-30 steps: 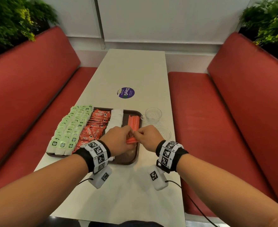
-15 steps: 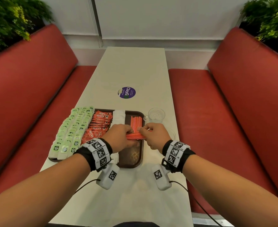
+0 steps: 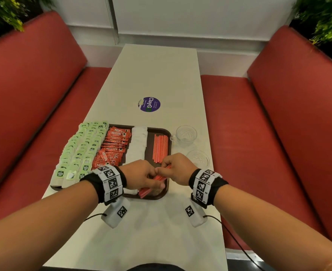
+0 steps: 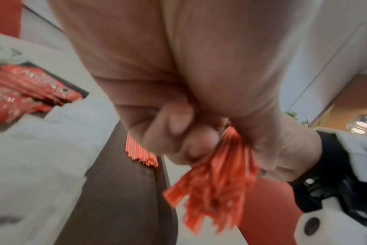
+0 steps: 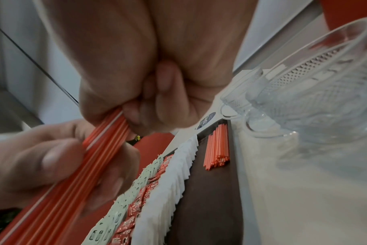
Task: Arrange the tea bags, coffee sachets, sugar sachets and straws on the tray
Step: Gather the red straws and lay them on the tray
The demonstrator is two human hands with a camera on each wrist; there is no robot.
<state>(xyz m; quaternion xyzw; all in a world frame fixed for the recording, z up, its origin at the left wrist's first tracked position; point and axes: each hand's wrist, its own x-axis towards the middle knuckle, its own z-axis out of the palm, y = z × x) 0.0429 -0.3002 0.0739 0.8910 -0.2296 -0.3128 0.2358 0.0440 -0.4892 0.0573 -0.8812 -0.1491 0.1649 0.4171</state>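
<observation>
A brown tray (image 3: 166, 189) lies on the table with rows of green tea bags (image 3: 79, 151), red coffee sachets (image 3: 112, 147), white sugar sachets (image 3: 138, 145) and a laid-out group of red straws (image 3: 160, 148). Above the tray's near right corner, both hands hold one bundle of red straws (image 3: 151, 187) slanting from upper right to lower left. My left hand (image 3: 141, 176) grips its lower part; the straw ends (image 4: 212, 195) fan out below the fist. My right hand (image 3: 176, 167) pinches the upper end (image 5: 113, 129).
A clear glass cup (image 3: 185, 134) stands just right of the tray, a glass saucer (image 3: 198, 158) nearer to me beside my right hand. A purple round sticker (image 3: 148, 104) marks the table's middle. Red bench seats flank the table (image 3: 157, 231).
The straw bundle, lying level across the tray half a second ago, now tilts with its left end toward me. Both hands have drawn slightly nearer along the tray.
</observation>
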